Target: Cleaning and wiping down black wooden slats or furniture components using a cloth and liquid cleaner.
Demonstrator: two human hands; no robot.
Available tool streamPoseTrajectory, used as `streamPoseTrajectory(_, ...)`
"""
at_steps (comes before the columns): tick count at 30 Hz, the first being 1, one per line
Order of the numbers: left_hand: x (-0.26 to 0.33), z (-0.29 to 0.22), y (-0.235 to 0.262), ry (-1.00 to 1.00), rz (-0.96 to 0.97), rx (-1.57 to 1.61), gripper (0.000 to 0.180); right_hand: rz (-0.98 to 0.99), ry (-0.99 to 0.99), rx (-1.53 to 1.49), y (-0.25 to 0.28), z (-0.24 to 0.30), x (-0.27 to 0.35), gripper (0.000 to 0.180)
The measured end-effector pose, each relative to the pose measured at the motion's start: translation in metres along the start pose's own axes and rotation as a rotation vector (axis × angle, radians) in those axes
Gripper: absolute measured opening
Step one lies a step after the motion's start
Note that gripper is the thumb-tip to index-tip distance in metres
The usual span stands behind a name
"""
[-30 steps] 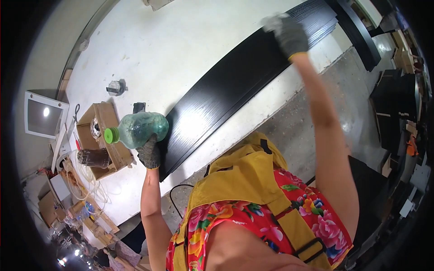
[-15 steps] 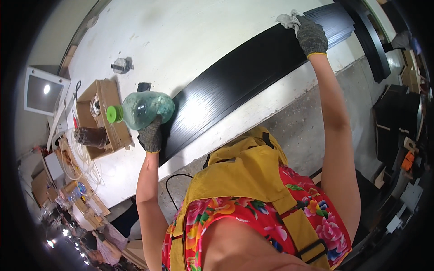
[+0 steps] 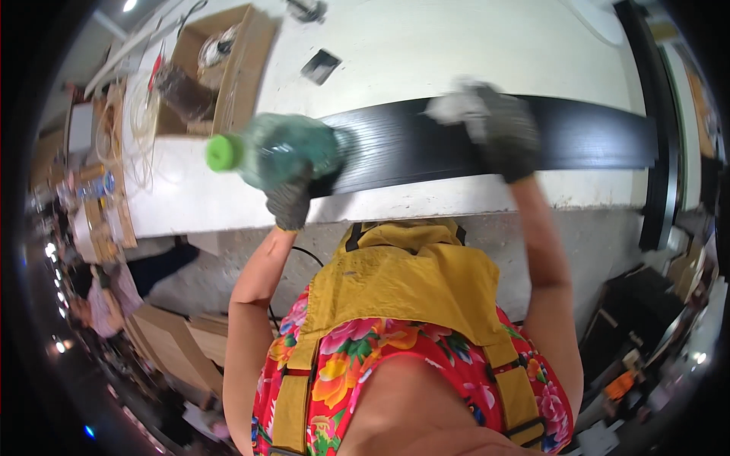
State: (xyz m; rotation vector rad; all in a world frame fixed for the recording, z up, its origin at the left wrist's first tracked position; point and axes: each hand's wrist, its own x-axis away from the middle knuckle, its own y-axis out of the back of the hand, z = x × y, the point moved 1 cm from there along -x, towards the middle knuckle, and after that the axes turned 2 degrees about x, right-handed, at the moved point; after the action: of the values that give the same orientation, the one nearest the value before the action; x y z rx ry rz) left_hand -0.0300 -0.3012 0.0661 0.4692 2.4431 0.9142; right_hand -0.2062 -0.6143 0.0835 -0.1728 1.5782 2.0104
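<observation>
Two gloved hands are at work over a long black panel (image 3: 578,140) that lies across a white surface (image 3: 471,53). The left hand (image 3: 293,201), in a dark knit glove, is closed around the body of a translucent green plastic bottle (image 3: 285,148) held roughly level, its bright green cap (image 3: 223,152) pointing to the person's left, away from the panel; the bottle's base sits at the panel's left end. The right hand (image 3: 502,133), also gloved, is pressed down on the panel with a pale cloth (image 3: 450,108) bunched under its fingers, which curl around the cloth. The panel's long axis runs left to right across the view, so the bare stretch of black extends from the right hand toward the person's right, and a shorter stretch lies between the two hands. The right hand is the one in contact with the panel; the left is at its end only. Beyond the bottle, an open cardboard box (image 3: 228,68) stands on the surface, and a small dark square piece (image 3: 320,66) lies near it.
</observation>
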Motion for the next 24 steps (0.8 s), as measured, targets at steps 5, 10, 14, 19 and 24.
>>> streamPoseTrajectory(5,0.044,0.001,-0.024,-0.023,0.542,0.821,0.069,0.297,0.011,0.254,0.017,-0.097,0.009,0.038)
streamPoseTrajectory(10,0.007,-0.026,-0.037,-0.428,0.431,0.723,0.061,0.474,0.508,0.031,-0.024,0.025,-0.06,0.041)
streamPoseTrajectory(14,0.013,-0.02,-0.041,-0.387,0.423,0.728,0.058,0.399,0.819,-0.158,-0.091,0.126,-0.106,0.042)
streamPoseTrajectory(19,0.013,-0.022,-0.042,-0.346,0.413,0.911,0.06,0.465,0.946,-0.232,-0.157,0.225,-0.144,0.035)
streamPoseTrajectory(24,0.017,-0.019,-0.054,-0.404,0.306,0.883,0.056,0.477,0.675,-0.555,-0.154,0.198,-0.17,0.038)
